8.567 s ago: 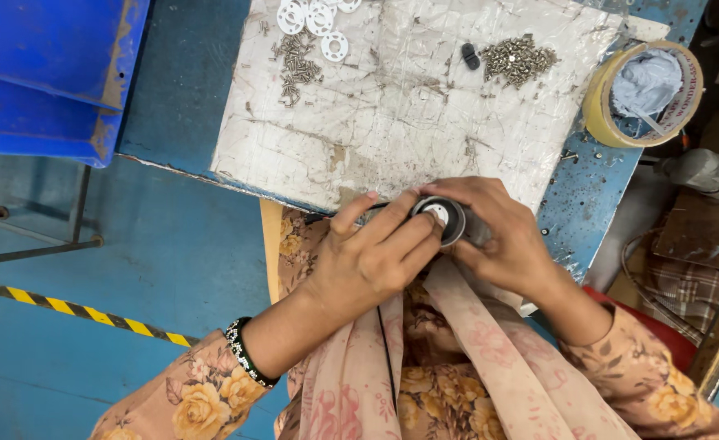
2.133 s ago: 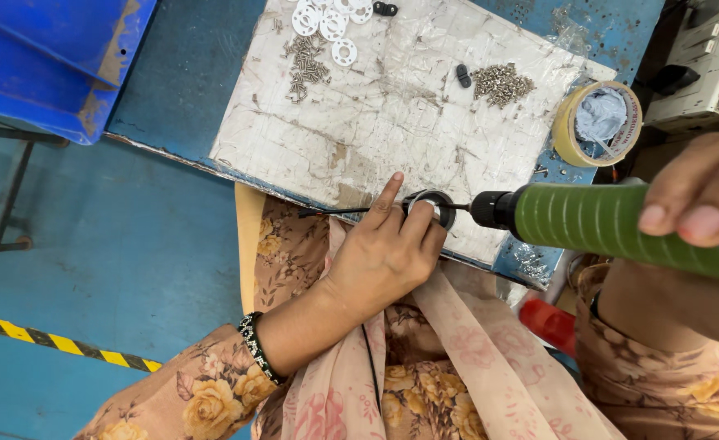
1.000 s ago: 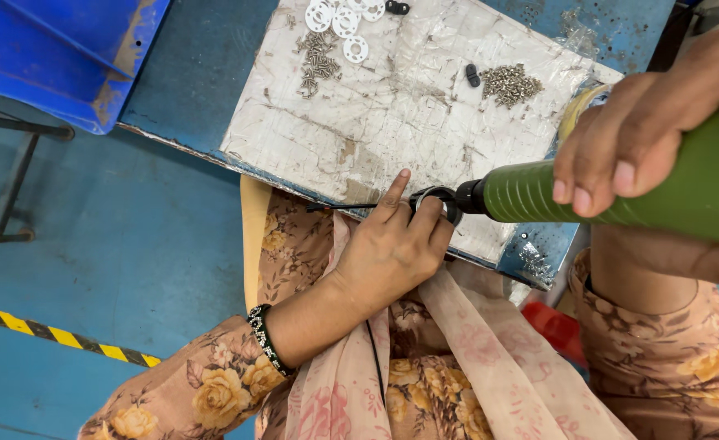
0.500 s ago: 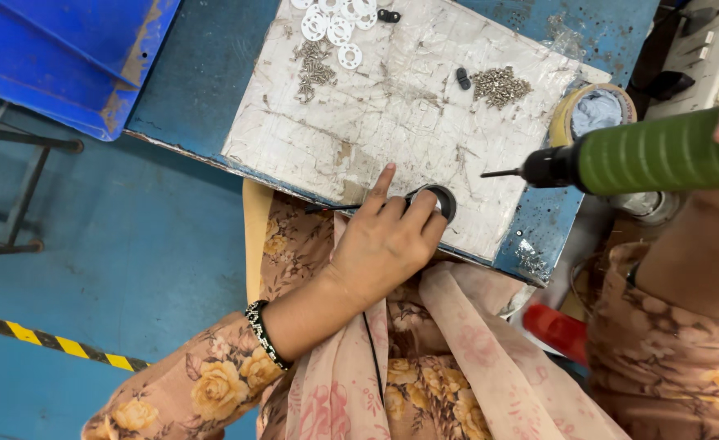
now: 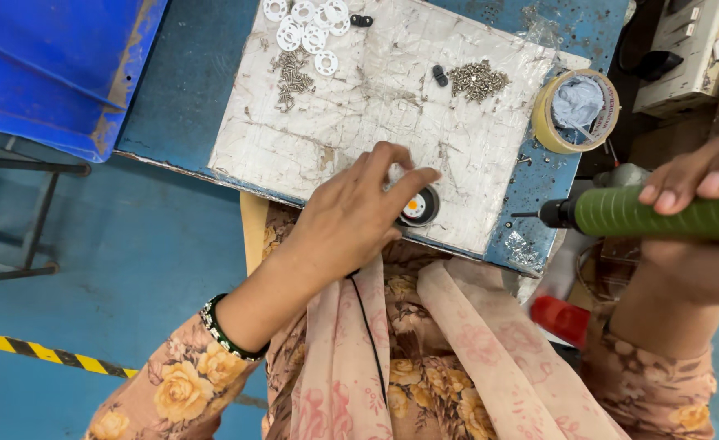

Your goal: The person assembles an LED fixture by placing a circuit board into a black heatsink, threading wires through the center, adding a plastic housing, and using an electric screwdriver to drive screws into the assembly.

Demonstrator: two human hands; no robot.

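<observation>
My left hand [image 5: 358, 213] rests on the white board [image 5: 392, 106] near its front edge, fingertips gripping a small round black part [image 5: 418, 207] with a white and orange centre. Off the bench's right edge, my right hand [image 5: 694, 183] holds a green electric screwdriver [image 5: 657, 216]; its bit points left, well clear of the part. At the back of the board lie white plastic discs [image 5: 306, 24], a heap of screws [image 5: 292, 75] and a second heap of screws [image 5: 477, 79].
A roll of yellow tape [image 5: 575, 110] with a rag inside sits on the blue bench at the right. A blue bin [image 5: 58, 65] stands at the left. Yellow-black floor tape [image 5: 50, 354] runs across the blue floor. A red object [image 5: 559, 318] lies by my lap.
The screwdriver was on the round part a second ago and has pulled away to the right. My left hand has shifted over the part, covering more of it.
</observation>
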